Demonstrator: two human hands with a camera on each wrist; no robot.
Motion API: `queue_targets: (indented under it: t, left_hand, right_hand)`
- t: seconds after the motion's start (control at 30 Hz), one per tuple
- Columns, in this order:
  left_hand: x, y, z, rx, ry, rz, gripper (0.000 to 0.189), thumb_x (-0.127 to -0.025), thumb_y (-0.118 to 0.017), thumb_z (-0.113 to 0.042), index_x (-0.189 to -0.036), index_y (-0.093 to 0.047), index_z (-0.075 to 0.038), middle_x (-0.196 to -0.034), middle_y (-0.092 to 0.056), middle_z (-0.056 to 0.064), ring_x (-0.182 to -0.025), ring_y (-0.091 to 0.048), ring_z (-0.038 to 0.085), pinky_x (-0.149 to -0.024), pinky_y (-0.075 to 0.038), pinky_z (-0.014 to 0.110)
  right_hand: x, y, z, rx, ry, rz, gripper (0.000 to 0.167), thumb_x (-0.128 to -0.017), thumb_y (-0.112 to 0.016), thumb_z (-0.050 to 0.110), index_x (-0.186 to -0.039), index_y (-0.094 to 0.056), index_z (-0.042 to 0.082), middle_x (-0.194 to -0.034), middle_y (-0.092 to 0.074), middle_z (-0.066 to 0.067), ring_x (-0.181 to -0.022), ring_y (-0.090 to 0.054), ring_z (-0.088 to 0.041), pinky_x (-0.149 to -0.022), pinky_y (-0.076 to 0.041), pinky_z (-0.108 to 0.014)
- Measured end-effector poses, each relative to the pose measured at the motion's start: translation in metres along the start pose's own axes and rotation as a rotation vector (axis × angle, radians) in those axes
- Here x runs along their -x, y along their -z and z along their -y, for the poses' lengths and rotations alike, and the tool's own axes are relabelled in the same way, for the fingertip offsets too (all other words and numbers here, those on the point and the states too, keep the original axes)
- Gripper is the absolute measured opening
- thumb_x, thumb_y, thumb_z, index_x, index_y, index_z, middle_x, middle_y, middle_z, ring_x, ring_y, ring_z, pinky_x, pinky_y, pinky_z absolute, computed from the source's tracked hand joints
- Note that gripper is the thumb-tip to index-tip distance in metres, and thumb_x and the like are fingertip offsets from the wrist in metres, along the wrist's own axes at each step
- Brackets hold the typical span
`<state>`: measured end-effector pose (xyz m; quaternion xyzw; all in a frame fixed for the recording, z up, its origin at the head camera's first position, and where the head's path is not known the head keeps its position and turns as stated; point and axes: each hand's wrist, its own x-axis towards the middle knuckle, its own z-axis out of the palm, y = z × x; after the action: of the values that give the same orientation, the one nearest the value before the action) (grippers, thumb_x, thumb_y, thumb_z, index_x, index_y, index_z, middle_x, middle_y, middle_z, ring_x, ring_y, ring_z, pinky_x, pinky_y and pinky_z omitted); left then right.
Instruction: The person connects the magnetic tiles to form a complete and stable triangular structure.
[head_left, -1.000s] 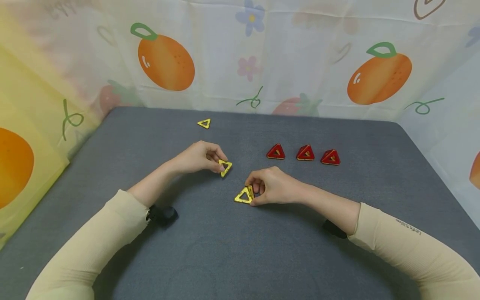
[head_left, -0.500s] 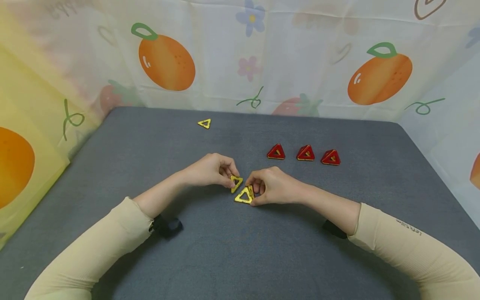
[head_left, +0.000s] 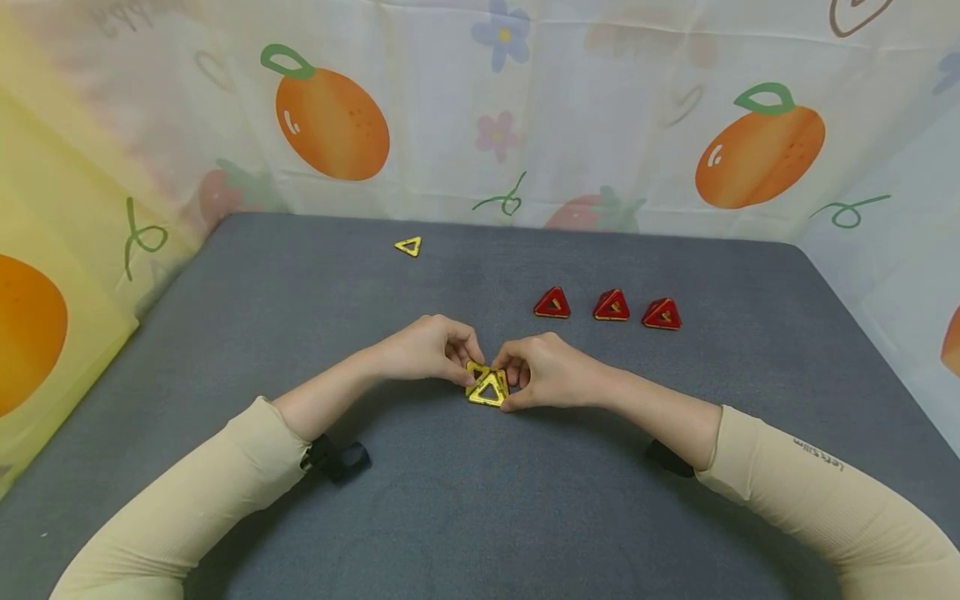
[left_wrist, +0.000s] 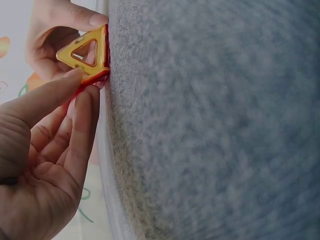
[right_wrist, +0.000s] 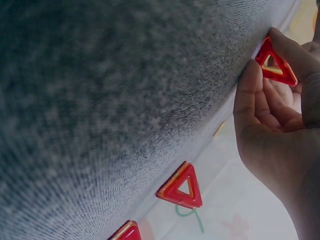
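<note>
Both hands meet at a small pyramid of triangular magnetic tiles [head_left: 487,402], yellow outside in the head view, low over the dark table. My left hand [head_left: 427,348] pinches a yellow triangle tile [head_left: 471,367] at the pyramid's left side, thumb in front. On the opposite side, my right hand [head_left: 555,371] grips the pyramid between thumb and fingers. The left wrist view shows the yellow front tile [left_wrist: 102,47] upright, with red edges. A red-faced tile [right_wrist: 285,76] sits between thumb and fingertips in the right wrist view.
Three red pyramids stand in a row at the back right: the left one [head_left: 552,293], the middle one [head_left: 602,308] and the right one [head_left: 652,318]. A lone yellow triangle tile [head_left: 417,247] lies near the far edge. A fruit-print cloth [head_left: 435,108] hangs behind the table.
My left hand has moved right and toward me, bringing its yellow tile up against the pyramid. The right hand has stayed in place, still gripping it.
</note>
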<state>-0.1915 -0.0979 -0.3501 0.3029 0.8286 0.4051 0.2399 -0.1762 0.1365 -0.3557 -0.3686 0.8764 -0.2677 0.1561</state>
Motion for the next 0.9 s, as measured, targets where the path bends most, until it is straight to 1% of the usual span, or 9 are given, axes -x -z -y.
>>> queue_targets:
  t: [0.13, 0.2, 0.33, 0.4, 0.53, 0.67, 0.9]
  left_hand:
    - [-0.001, -0.002, 0.0, 0.018, -0.002, 0.004, 0.021, -0.08, -0.081, -0.006, -0.098, -0.071, -0.005, -0.088, -0.075, 0.008, -0.076, -0.07, 0.009, -0.07, -0.058, 0.025]
    - [-0.001, -0.002, 0.0, 0.029, -0.003, 0.01, 0.023, -0.079, -0.081, -0.006, -0.1, -0.071, -0.005, -0.091, -0.075, 0.009, -0.077, -0.071, 0.009, -0.071, -0.058, 0.026]
    - [-0.002, -0.004, 0.0, 0.048, 0.017, 0.018, 0.026, -0.078, -0.082, -0.006, -0.101, -0.072, -0.007, -0.099, -0.075, 0.009, -0.081, -0.073, 0.009, -0.074, -0.059, 0.027]
    - [-0.002, -0.005, -0.001, 0.047, 0.031, 0.015, 0.026, -0.077, -0.082, -0.005, -0.101, -0.072, -0.008, -0.099, -0.075, 0.009, -0.081, -0.073, 0.01, -0.074, -0.06, 0.027]
    - [-0.003, -0.009, -0.003, -0.001, 0.026, -0.005, 0.027, -0.076, -0.083, -0.006, -0.101, -0.072, -0.008, -0.097, -0.076, 0.009, -0.082, -0.073, 0.01, -0.073, -0.059, 0.026]
    - [-0.003, -0.012, -0.006, -0.063, 0.018, -0.033, 0.027, -0.075, -0.084, -0.008, -0.099, -0.072, -0.008, -0.094, -0.076, 0.007, -0.082, -0.073, 0.01, -0.072, -0.058, 0.023]
    - [-0.002, -0.015, -0.011, -0.104, 0.005, -0.053, 0.027, -0.074, -0.085, -0.008, -0.098, -0.072, -0.008, -0.093, -0.076, 0.007, -0.082, -0.072, 0.009, -0.072, -0.058, 0.022]
  right_hand:
    - [0.001, 0.0, 0.0, 0.003, 0.006, -0.008, 0.035, -0.076, -0.086, 0.024, -0.106, -0.07, 0.012, -0.083, -0.067, 0.002, -0.071, -0.057, -0.002, -0.062, -0.05, -0.018]
    - [0.001, 0.0, 0.0, 0.005, 0.014, -0.013, 0.036, -0.076, -0.086, 0.024, -0.106, -0.07, 0.012, -0.083, -0.068, 0.002, -0.071, -0.058, -0.002, -0.063, -0.051, -0.018]
    - [0.002, 0.0, 0.001, 0.004, 0.023, -0.02, 0.037, -0.076, -0.086, 0.024, -0.108, -0.071, 0.012, -0.083, -0.069, 0.003, -0.073, -0.059, -0.002, -0.064, -0.051, -0.018]
    - [0.001, 0.0, 0.001, 0.001, 0.021, -0.023, 0.038, -0.076, -0.087, 0.024, -0.109, -0.072, 0.012, -0.085, -0.071, 0.003, -0.074, -0.06, -0.002, -0.065, -0.051, -0.018]
    - [0.001, 0.0, 0.003, -0.004, 0.016, -0.027, 0.041, -0.075, -0.087, 0.024, -0.111, -0.072, 0.011, -0.089, -0.073, 0.002, -0.075, -0.062, -0.002, -0.067, -0.052, -0.016]
    - [0.001, -0.001, 0.003, 0.001, 0.024, -0.035, 0.041, -0.074, -0.087, 0.025, -0.11, -0.073, 0.011, -0.09, -0.072, 0.002, -0.076, -0.063, -0.001, -0.067, -0.053, -0.015]
    - [0.001, -0.001, 0.003, 0.02, 0.032, -0.048, 0.042, -0.074, -0.087, 0.027, -0.111, -0.074, 0.012, -0.086, -0.07, 0.003, -0.075, -0.061, -0.004, -0.066, -0.051, -0.017]
